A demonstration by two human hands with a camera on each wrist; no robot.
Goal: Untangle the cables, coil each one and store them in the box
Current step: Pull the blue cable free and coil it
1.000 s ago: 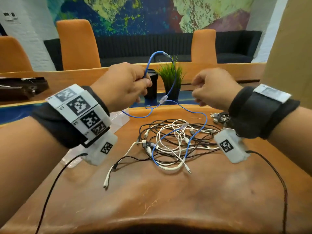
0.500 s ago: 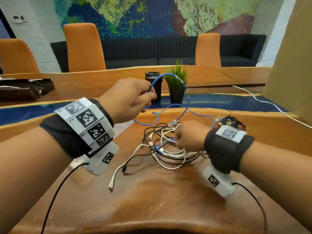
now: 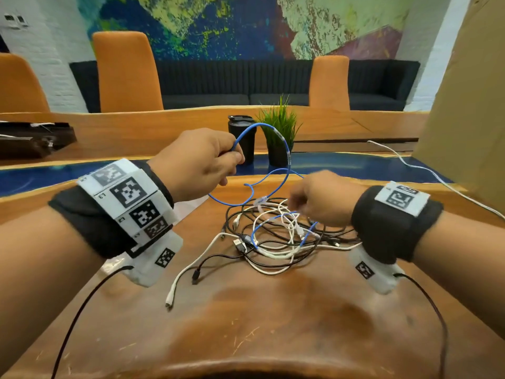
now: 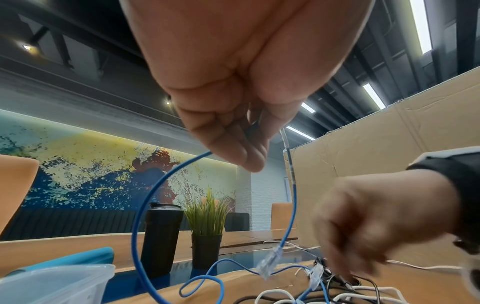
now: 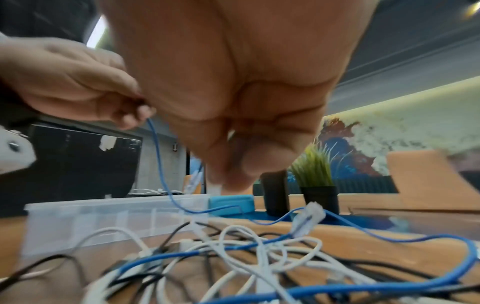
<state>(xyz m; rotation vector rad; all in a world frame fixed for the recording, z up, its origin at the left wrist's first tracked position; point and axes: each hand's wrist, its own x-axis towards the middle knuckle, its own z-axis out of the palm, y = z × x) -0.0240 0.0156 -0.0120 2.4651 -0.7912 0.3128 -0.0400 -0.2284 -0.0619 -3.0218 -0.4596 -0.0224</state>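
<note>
A tangle of white, black and blue cables (image 3: 273,242) lies on the wooden table (image 3: 273,329). My left hand (image 3: 235,155) is raised over its far left side and pinches the blue cable (image 3: 284,149), which arcs up in a loop and drops into the pile. Its clear plug (image 4: 269,261) dangles near the tabletop. My right hand (image 3: 293,206), blurred, hovers low over the right of the tangle with fingertips pressed together, seemingly pinching a white cable (image 5: 215,186). The clear plastic box (image 5: 103,216) stands left of the pile, mostly hidden by my left wrist in the head view.
A black cup (image 3: 241,132) and a potted plant (image 3: 278,124) stand just beyond the pile. A tall cardboard wall (image 3: 470,105) rises at the right, with a white cord (image 3: 410,165) trailing past it. A blue lid (image 5: 231,202) lies by the box.
My right hand dropped from beside the blue loop onto the pile, then rose a little and shifted right. My left hand sank slightly, still pinching the blue cable.
</note>
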